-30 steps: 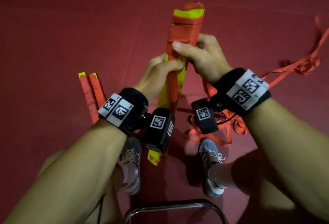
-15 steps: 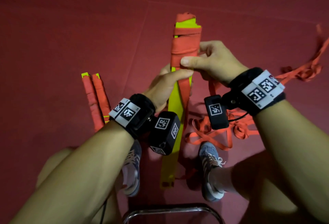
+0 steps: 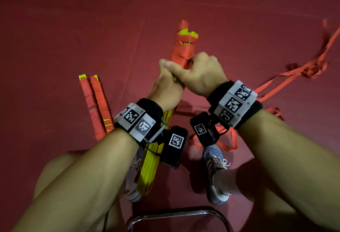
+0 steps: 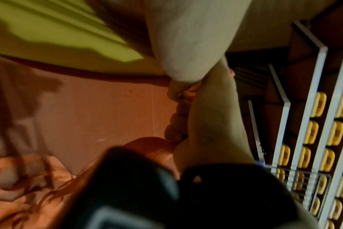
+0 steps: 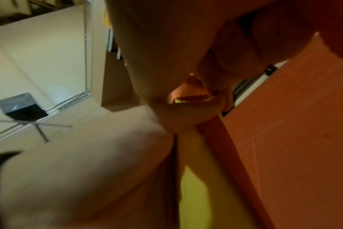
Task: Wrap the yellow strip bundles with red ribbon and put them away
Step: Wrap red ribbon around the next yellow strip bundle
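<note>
Hands together: my left hand grips the yellow strip bundle mid-length, steadying it above my feet. My right hand curls round it just above, pinning the red ribbon so the wrap can't slacken.

You are looking down at a dark red floor; a chrome chair frame is curving near you; metal shelving is standing beyond, dimly lit.
</note>
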Demonstrator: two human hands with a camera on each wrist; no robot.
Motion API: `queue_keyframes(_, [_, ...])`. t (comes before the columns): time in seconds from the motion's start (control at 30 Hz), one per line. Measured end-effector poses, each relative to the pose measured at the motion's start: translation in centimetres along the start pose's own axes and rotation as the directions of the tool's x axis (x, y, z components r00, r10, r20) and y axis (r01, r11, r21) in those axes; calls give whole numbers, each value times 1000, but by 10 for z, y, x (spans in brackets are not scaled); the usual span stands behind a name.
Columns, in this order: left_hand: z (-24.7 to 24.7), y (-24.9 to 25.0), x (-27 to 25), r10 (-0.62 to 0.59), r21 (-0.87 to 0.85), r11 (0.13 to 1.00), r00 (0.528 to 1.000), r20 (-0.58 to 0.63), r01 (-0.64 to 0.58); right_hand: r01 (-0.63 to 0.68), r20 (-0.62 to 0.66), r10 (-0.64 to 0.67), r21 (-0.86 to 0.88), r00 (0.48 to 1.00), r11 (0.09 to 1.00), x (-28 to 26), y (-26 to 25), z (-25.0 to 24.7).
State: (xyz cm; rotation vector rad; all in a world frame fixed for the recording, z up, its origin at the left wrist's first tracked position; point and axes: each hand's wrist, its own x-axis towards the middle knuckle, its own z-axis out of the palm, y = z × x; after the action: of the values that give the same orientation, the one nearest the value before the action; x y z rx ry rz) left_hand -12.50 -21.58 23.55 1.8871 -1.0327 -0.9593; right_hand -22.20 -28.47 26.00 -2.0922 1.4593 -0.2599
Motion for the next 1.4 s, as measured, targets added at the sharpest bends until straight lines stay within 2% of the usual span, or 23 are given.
queue_keyframes(0.07, [-5, 3, 0, -3, 29, 1000, 997, 83, 0, -2, 3, 2, 136, 1000, 991, 4, 3, -8])
queue_keyframes(0.1, [-9, 6, 0, 6, -18, 1000, 994, 110, -4, 13, 17, -18, 242, 1000, 970, 6, 5, -13])
queue_keyframes(0.13, [-16, 11, 0, 24, -109, 994, 993, 114, -12, 29, 27, -41, 362, 999, 932, 7, 6, -17])
queue_keyframes(0.2, [-25, 18, 3, 0, -340, 939, 988, 152, 52, 60, 29, -93, 573, 995, 817, 7, 7, -26])
queue_keyframes(0.27, [-31, 26, 2, -42, -481, 858, 958, 285, 181, 43, 56, -114, 700, 992, 713, 7, 7, -33])
queue_keyframes(0.37, [-31, 31, -5, -40, -570, 760, 898, 439, 312, 19, 125, -176, 765, 976, 644, 6, 10, -38])
queue_keyframes(0.43, [-28, 28, -7, -5, -620, 709, 881, 473, 336, -10, 179, -219, 795, 959, 606, 4, 8, -37])
queue_keyframes(0.5, [-28, 25, -6, 10, -624, 697, 866, 501, 353, -26, 214, -251, 807, 944, 590, 5, 8, -36])
queue_keyframes(0.57, [-29, 23, -3, 0, -612, 716, 876, 482, 337, -27, 219, -247, 796, 944, 604, 10, 11, -35])
queue_keyframes(0.7, [-23, 16, 3, -46, -615, 752, 949, 311, 238, 31, 163, -201, 699, 966, 714, 15, 17, -35])
queue_keyframes(0.77, [-19, 9, 5, -76, -585, 784, 967, 243, 209, 93, 137, -211, 585, 968, 806, 16, 20, -36])
queue_keyframes(0.87, [-14, 4, 8, -149, -501, 841, 978, 148, 204, 274, 57, -291, 202, 955, 940, 15, 21, -30])
queue_keyframes(0.93, [-10, 2, 7, -171, -340, 923, 984, 55, 179, 233, 22, -234, 52, 972, 971, 8, 16, -19])
queue_keyframes(1.0, [-6, 2, 1, -67, -102, 993, 998, -6, 66, 134, -18, -134, -5, 991, 991, 1, 8, -9])
queue_keyframes(1.03, [-2, 0, 0, 1, 17, 1000, 1000, -11, 0, 80, -30, -80, -16, 996, 997, -2, 5, -6])
queue_keyframes(1.1, [2, 2, -4, 47, 222, 974, 998, -35, -38, 17, -53, -17, -5, 998, 1000, -1, 5, -5])
queue_keyframes(1.17, [-1, 8, -5, 57, 269, 962, 996, -61, -39, 34, -69, -29, 60, 997, 998, 3, 8, -12])
queue_keyframes(1.23, [-11, 18, -7, 77, 117, 990, 996, -36, -72, 96, -74, -79, 259, 994, 961, 6, 12, -20])
queue_keyframes(1.3, [-20, 26, -7, 53, -105, 993, 999, 10, -51, 151, -69, -136, 556, 988, 817, 6, 13, -30])
queue_keyframes(1.37, [-21, 27, -8, 6, -322, 946, 989, 148, 43, 158, -56, -173, 732, 983, 663, 7, 13, -37])
queue_keyframes(1.4, [-20, 27, -9, -18, -402, 909, 972, 234, 114, 145, -38, -181, 770, 983, 622, 7, 13, -37])
